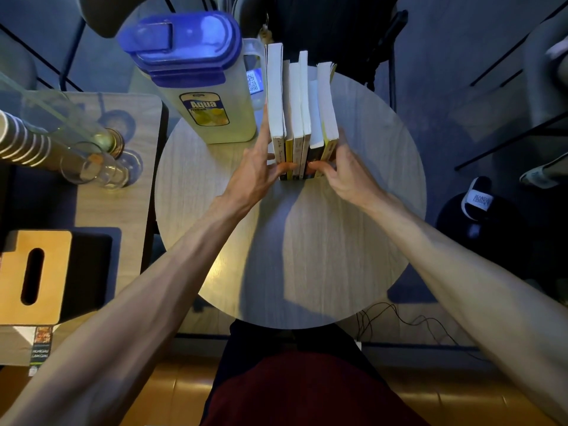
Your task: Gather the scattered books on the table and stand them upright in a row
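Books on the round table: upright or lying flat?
Upright. The books stand in a row, page edges up, spines facing the camera, pressed between left hand and right hand.

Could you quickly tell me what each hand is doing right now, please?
Left hand: pressed against the left side of the row of books.
Right hand: pressed against the row's right side.

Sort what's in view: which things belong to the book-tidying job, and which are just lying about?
Job: row of upright books; left hand; right hand; round table.
Lying about: water jug; glasses; paper cups; wooden tissue box.
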